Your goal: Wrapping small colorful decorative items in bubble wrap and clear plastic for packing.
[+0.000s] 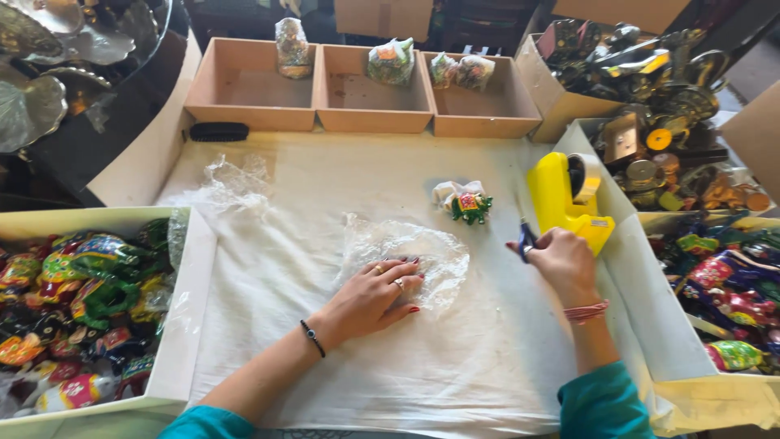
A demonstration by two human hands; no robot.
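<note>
The left hand [375,294] is lying flat, fingers spread, on the plastic sheet [406,254] mid-counter, while the right hand [562,258], its grip closed on scissors [526,240], is hovering nearer the figurine [470,206] toward the far edge.

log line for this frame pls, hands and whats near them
left hand: flat on clear plastic sheet | right hand: grips scissors beside yellow tape dispenser | small green figurine: on white cloth, untouched
</note>
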